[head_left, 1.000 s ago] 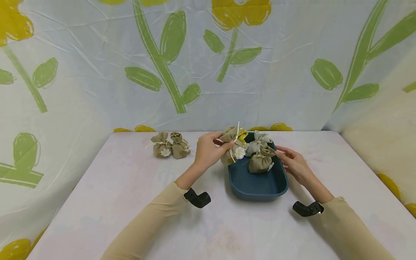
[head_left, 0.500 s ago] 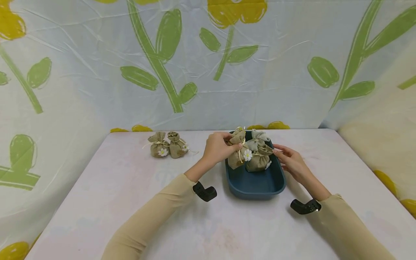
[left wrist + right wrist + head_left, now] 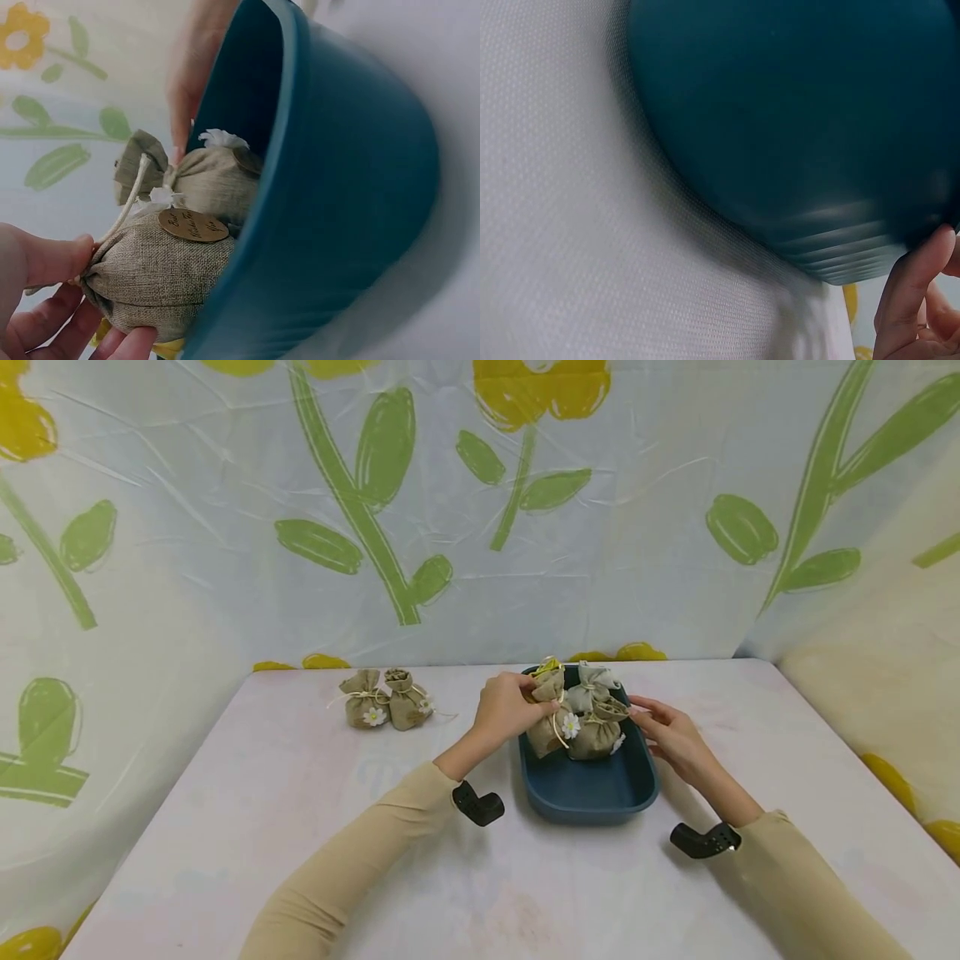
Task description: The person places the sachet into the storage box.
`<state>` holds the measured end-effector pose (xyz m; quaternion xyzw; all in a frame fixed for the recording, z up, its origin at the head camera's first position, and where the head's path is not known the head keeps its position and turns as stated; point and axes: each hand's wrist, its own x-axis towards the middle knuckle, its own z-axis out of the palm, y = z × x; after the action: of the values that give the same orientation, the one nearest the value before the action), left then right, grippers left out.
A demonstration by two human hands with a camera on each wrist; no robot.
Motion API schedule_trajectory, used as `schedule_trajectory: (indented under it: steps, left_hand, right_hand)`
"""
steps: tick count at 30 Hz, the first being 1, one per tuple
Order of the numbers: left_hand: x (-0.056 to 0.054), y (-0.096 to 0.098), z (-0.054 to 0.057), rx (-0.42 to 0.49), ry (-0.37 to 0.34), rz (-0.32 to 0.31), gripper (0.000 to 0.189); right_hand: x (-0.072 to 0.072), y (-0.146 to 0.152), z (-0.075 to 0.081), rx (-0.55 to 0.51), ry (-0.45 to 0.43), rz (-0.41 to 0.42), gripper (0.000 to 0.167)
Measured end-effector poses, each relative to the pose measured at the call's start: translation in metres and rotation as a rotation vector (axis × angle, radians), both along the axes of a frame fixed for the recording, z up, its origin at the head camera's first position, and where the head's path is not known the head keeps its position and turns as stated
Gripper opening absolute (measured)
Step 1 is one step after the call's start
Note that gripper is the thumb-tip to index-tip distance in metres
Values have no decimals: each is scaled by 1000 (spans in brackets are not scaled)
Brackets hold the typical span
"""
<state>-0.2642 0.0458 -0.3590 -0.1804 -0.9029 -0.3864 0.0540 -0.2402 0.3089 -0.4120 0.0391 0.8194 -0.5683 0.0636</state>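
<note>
My left hand pinches the gathered neck of a brown drawstring pouch. A white daisy and a thin cord hang on it. The pouch is low at the left inside of a blue bin, and in the left wrist view an oval tag with writing shows on it. Beside it in the bin sit another brown pouch and a pale grey pouch, with a bit of yellow cloth behind. My right hand touches the bin's right side at the rim, fingers fairly straight.
Two more brown pouches with daisies stand side by side at the back left of the white table. A flower-printed cloth hangs behind the table. Black wrist cameras stick out from both sleeves.
My left hand has carried the brown pouch rightward over the bin's left rim and down inside, beside the other pouches. My right hand stays at the bin's right side.
</note>
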Motion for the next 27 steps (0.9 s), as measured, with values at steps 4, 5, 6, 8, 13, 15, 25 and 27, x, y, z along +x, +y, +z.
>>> schedule_trajectory:
  steps: [4, 5, 6, 8, 13, 15, 25, 27]
  left_hand:
    - [-3, 1, -1, -40, 25, 14, 21]
    - [-4, 1, -1, -49, 31, 16, 21]
    - [-5, 2, -2, -58, 37, 16, 20]
    - [-7, 2, -4, -67, 47, 11, 19]
    - [-11, 3, -10, -75, 68, -15, 17]
    - [-12, 4, -11, -83, 73, -27, 17]
    - [-16, 10, -20, -141, 144, -92, 39]
    - [-16, 10, -21, -134, 147, -99, 37]
  right_hand:
    - [-1, -1, 1, 15, 6, -5, 64]
    - [-1, -1, 1, 15, 6, -6, 64]
    - [-2, -1, 1, 17, 6, -8, 64]
    - [-2, -1, 1, 13, 4, -11, 64]
    - [-1, 0, -2, 5, 5, -12, 63]
    - [-1, 1, -4, 0, 7, -12, 63]
    - [1, 0, -3, -20, 11, -10, 65]
    - [1, 0, -3, -25, 11, -8, 65]
